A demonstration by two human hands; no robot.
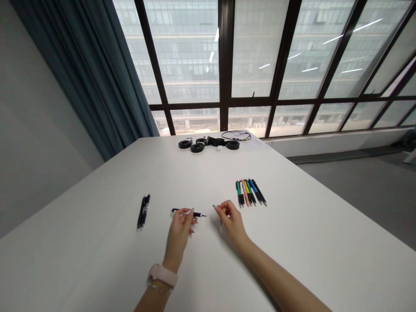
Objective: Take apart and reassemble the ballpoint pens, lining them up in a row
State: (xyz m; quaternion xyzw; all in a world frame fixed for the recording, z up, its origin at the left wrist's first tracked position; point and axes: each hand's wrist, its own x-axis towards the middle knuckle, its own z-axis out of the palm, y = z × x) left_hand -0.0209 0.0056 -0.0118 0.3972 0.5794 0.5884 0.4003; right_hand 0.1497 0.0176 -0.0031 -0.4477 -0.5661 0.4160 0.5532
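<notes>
My left hand [180,230] pinches a black pen [188,212] that lies level just above the white table [97,260], its tip pointing right. My right hand [231,220] hovers a little to the right of the pen's tip, fingers curled; a small dark part seems to sit between them, too small to tell for sure. A row of several coloured pens [250,193] lies to the right of my right hand. Two black pens [143,211] lie side by side to the left of my left hand.
At the table's far edge lie several black rings, small parts and a coiled cable [211,143] next to a sheet of paper [255,143]. Behind stand large windows and a blue curtain [97,73]. I wear a pink watch [163,274] on my left wrist.
</notes>
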